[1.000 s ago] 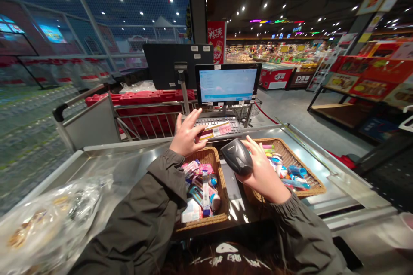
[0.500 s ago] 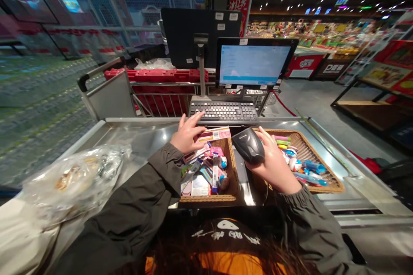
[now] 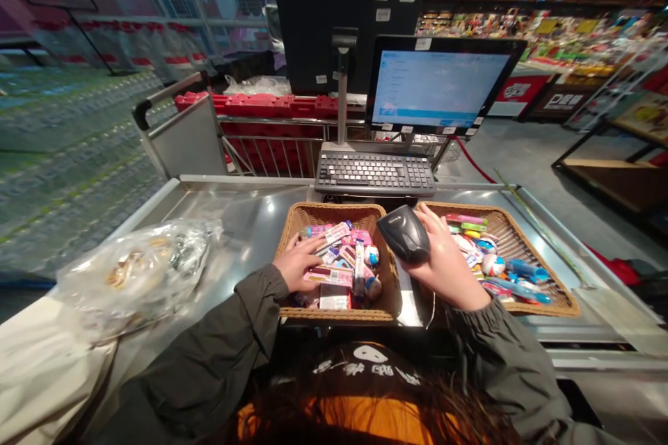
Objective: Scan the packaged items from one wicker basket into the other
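Note:
My right hand [image 3: 449, 264] is closed around a black barcode scanner [image 3: 404, 233], held between two wicker baskets. My left hand [image 3: 296, 261] rests with fingers spread on the small colourful packets in the left basket [image 3: 292, 222], touching a flat pink and white box [image 3: 331, 238]. The right basket [image 3: 547, 278] holds more small sweets and tubes.
A keyboard [image 3: 376, 172] and a lit screen [image 3: 438, 87] stand behind the baskets on the steel counter [image 3: 245, 212]. A clear plastic bag of goods [image 3: 136, 271] lies at the left. A red-basket trolley [image 3: 261, 132] and shop shelves stand beyond.
My left hand came down from near the keyboard with the flat box into the left basket. The scanner hand stayed put. The view tilted downward.

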Demonstrator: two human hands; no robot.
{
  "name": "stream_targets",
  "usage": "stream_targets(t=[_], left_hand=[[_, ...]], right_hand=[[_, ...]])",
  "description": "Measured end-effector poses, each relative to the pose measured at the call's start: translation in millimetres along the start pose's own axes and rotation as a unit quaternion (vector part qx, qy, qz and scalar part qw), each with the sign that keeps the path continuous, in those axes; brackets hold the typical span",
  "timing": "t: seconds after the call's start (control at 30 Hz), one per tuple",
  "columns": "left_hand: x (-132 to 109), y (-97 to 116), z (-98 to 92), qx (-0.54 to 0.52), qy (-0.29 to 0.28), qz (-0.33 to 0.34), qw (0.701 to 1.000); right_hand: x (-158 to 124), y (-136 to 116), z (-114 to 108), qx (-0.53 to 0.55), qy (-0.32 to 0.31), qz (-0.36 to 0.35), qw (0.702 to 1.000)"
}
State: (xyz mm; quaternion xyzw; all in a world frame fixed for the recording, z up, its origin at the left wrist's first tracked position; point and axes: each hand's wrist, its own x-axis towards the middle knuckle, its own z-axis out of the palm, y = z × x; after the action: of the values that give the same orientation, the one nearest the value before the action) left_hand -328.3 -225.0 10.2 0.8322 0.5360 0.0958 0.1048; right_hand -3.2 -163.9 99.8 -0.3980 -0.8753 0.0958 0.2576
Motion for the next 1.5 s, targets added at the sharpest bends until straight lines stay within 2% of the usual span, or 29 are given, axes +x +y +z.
stream_targets(t=[0.17,0.47,0.63,0.77,0.9,1.03,1.17,1.27,1.37,1.5], left_hand=[[-4,0,14.4,0.014,-0.035,-0.002,0.999],[-4,2,17.1,0.045,-0.045,0.006,0.998],[-4,7,-0.2,0.061,-0.010,0.022,0.998],[12,17,-25.4,0.063,0.022,0.085,0.994],[59,42,-38.7,0.037,0.050,0.154,0.986],[128,92,-27.4,0.014,0.029,0.212,0.977],[198,156,4.0,0.015,-0.035,0.203,0.978],[240,198,35.7,0.034,-0.069,0.212,0.974],[272,227,67.2,0.067,-0.096,0.206,0.972],[302,251,97.3,0.085,-0.101,0.196,0.972]], right_hand=[[1,-4,4,0.006,-0.012,-0.010,1.000],[-4,-19,16,0.057,-0.097,-0.029,0.993],[-6,-22,13,0.067,-0.098,-0.010,0.993],[-14,-12,1,0.070,-0.053,0.011,0.996],[-35,14,-15,0.042,0.021,0.064,0.997],[-67,50,-37,-0.003,0.106,0.122,0.987],[-98,86,-62,-0.039,0.164,0.182,0.969],[-117,109,-81,-0.047,0.202,0.186,0.960],[-129,128,-94,-0.040,0.226,0.204,0.952],[-137,148,-101,-0.028,0.223,0.223,0.948]])
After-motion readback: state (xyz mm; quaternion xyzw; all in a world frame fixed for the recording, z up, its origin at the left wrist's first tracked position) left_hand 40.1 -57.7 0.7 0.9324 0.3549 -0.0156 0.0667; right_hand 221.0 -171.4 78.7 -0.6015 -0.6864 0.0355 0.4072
